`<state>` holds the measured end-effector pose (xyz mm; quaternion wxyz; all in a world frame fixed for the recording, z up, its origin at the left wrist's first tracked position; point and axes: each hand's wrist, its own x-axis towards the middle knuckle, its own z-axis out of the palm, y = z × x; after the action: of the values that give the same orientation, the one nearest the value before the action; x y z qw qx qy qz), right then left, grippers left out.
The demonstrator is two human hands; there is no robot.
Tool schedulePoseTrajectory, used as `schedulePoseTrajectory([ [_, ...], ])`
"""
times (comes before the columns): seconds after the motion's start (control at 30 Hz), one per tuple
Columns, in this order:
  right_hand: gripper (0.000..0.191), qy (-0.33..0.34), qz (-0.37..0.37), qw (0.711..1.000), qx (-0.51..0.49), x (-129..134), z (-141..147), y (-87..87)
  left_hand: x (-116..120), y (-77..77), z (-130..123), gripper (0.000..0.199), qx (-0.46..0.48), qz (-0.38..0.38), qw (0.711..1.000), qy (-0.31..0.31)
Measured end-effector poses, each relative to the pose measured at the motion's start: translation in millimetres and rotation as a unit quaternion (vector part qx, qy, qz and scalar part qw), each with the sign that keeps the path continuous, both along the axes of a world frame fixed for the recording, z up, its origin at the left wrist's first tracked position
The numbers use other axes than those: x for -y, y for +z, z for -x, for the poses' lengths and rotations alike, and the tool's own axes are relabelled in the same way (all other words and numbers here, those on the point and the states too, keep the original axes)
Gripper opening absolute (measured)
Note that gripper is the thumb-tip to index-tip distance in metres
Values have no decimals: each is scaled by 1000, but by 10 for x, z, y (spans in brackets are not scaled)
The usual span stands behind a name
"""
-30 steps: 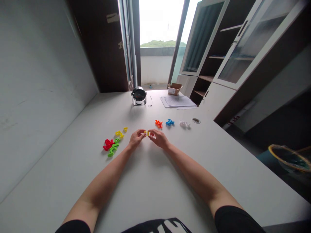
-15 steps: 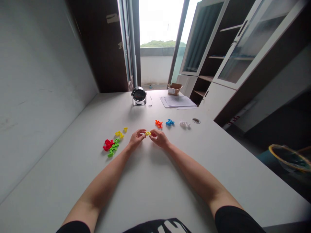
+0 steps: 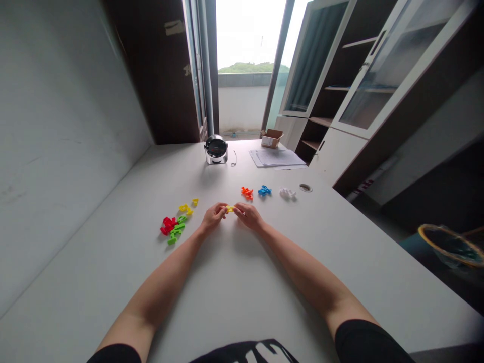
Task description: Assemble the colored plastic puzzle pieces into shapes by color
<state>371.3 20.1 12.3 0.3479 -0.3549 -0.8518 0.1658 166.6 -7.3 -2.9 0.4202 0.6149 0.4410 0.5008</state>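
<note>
Between my two hands is a small yellow piece [image 3: 230, 208], pinched from both sides. My left hand [image 3: 215, 216] has its fingertips closed on its left end, and my right hand [image 3: 247, 215] grips its right end. To the left lie loose yellow pieces [image 3: 183, 207], a red cluster [image 3: 168, 225] and green pieces [image 3: 177, 230], close to one another. Beyond my right hand sit an orange cluster [image 3: 247, 192], a blue cluster [image 3: 264, 190] and a white cluster [image 3: 288, 193].
A round black device on a stand [image 3: 217, 149] is at the table's far side. Papers [image 3: 280, 158] and an open cardboard box [image 3: 271, 138] are at the far right, with a white ring [image 3: 305, 187] nearer. A wall [image 3: 68, 141] borders the left side.
My fingers have shifted slightly around the yellow piece, and the fingers of my left hand are curled a little more. The pieces on the table have not moved.
</note>
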Motion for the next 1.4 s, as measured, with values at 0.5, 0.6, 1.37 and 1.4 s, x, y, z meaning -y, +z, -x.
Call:
schedulePoseTrajectory([
  [0.5,40,-6,4,1000,11,-22,2,-41,50,49,-25,37,-27,5,1000,-7],
  [0.6,38,-11,-8,1000,21,-20,5,-53,36,18,-28,34,-24,-2,1000,-8],
  [1.37,24,-17,-34,999,-15,27,38,-30,50,118,-18,35,-15,6,999,-29],
  [1.4,24,-18,-33,999,-16,30,38,-27,45,110,-21,35,-14,3,1000,-23],
])
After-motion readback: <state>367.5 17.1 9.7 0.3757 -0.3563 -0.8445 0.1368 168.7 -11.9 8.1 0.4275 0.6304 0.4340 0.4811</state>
